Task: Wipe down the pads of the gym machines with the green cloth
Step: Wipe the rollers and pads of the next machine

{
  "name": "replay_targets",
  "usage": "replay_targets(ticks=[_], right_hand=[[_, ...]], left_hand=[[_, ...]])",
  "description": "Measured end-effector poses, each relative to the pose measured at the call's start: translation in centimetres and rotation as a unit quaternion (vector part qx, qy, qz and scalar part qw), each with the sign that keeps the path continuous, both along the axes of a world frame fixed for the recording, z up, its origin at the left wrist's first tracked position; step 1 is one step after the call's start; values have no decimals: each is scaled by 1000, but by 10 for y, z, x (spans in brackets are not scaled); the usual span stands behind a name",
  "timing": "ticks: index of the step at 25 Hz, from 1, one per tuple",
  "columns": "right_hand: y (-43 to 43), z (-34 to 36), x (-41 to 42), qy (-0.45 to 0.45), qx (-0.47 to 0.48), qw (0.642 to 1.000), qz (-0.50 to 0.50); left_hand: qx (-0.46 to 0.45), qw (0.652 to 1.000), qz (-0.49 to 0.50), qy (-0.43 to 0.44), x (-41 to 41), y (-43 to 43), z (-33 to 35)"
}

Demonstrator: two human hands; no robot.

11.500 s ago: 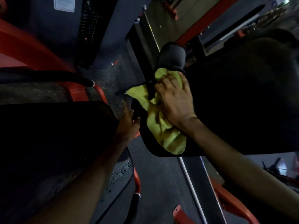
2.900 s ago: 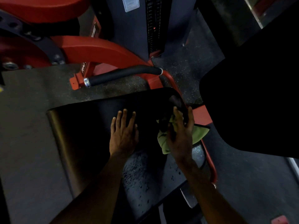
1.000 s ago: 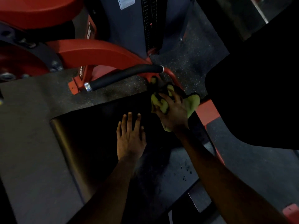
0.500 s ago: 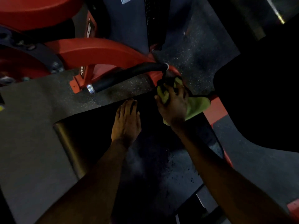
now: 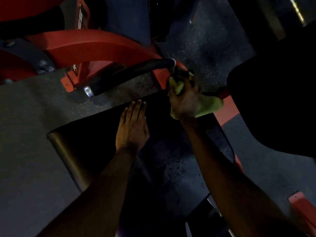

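We lay our left hand flat on the black pad, fingers straight and close together, the fingertips reaching nearly to the pad's far edge. Our right hand is blurred, but its fingers curl round the bunched cloth and grip it at the pad's far right corner. Green folds show between the fingers on the far side, and a loose flap sticks out to the right of the hand.

The cloth sits against the red frame where a tube bends down beside the pad. Just left of it, a black grip with metal end caps runs along the far side. Dark specks dot the near part of the pad, between our forearms. A second dark pad fills the right side, above the speckled floor.
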State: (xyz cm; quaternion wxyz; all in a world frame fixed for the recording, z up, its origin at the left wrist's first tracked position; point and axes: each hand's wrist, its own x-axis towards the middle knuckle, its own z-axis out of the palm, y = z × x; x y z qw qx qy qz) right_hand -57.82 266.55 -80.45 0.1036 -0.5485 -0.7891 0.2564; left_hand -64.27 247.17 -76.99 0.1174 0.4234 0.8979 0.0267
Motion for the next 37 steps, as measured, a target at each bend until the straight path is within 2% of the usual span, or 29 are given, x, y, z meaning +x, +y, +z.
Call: replay_targets(ticks=[3,5,6,8,10,13,15,20,22,24,28,31,35,37], right_hand=[[0,1,-7,13,13,990,141],[15,-2,12,38,25,981,188],[20,-3,26,50,25,983,175],[18,-4,58,66,13,994,84],[0,-3,92,51,3,999,17],[-45,5,134,2,-18,1000,-12],[-58,8,133,-11,-16,999,-25],[-9,3,42,20,-20,999,21],[3,2,40,40,-22,998,43],[-5,3,74,42,-15,998,54],[-51,9,176,-2,-35,999,-16],[-73,12,198,-23,-54,997,-46],[-51,8,126,-22,-9,1000,-2],[-36,9,91,-6,-25,999,25]], left_hand=[[-11,1000,2,-5,0,1,2],[-15,1000,7,-12,-1,1,1],[-14,1000,8,-12,-1,0,2],[-9,1000,4,-5,-1,0,2],[-2,1000,3,1,-1,1,2],[-1,1000,4,2,-1,1,2],[0,1000,6,5,-1,1,1],[4,1000,4,8,1,0,-2],[9,1000,5,9,0,0,-2],[13,1000,2,14,0,1,-1],[24,1000,-4,14,0,0,-1],[34,999,-8,18,-1,-1,-3],[54,998,-11,26,-1,-2,-5],[54,998,-12,36,-1,-2,-8]])
